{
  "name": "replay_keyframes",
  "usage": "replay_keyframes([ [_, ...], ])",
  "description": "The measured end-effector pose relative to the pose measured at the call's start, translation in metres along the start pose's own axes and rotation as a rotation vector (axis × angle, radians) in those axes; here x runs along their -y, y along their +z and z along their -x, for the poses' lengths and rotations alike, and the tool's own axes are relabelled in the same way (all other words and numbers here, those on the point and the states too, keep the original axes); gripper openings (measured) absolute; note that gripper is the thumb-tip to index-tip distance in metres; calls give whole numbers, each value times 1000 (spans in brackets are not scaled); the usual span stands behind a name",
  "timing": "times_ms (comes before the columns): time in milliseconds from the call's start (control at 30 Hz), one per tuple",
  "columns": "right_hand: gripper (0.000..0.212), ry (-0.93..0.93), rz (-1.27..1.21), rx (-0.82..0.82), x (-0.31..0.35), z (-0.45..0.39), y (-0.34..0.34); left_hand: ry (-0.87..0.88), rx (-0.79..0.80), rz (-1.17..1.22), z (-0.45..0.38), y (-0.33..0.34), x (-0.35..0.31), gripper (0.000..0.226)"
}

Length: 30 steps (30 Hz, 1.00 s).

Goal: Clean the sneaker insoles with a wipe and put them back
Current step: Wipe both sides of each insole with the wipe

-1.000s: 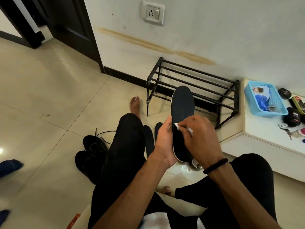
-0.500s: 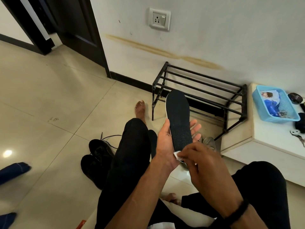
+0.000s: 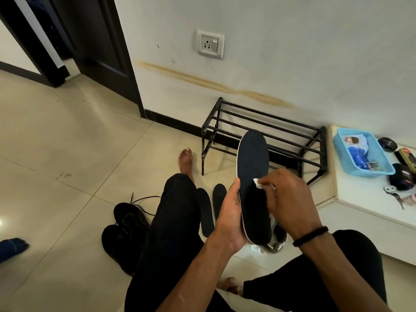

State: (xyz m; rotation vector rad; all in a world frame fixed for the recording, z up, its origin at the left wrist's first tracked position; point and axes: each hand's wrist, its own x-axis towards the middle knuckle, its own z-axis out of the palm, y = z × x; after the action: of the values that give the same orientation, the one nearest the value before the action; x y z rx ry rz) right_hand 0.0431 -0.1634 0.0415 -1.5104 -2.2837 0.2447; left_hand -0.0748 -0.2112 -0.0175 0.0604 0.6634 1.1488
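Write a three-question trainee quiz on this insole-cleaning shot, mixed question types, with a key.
1. True or false: the left hand holds the insole being wiped.
2. Which hand presses the wipe on it? A) left hand B) right hand
3. Fill in: two more insoles lie on the ____, beside the person's leg.

Key: 1 true; 2 B; 3 floor.
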Motion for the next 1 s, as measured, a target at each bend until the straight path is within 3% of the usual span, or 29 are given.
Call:
replay_keyframes([
  [267,11,8,-157,108,29,7,-1,104,-37,-56,2,-3,-11,51],
  [367,15,-33,-160,162,37,17,0,125,-74,-39,1,-5,-10,65],
  [600,7,65,-107,29,15,-13,3,60,-53,-62,5,4,-7,64],
  [733,13,185,-71,-9,-3,-35,5,38,-50,-54,3,7,-6,62],
  [1000,13,65,-198,152,37,-9,5,131,-103,-84,5,1,-12,55],
])
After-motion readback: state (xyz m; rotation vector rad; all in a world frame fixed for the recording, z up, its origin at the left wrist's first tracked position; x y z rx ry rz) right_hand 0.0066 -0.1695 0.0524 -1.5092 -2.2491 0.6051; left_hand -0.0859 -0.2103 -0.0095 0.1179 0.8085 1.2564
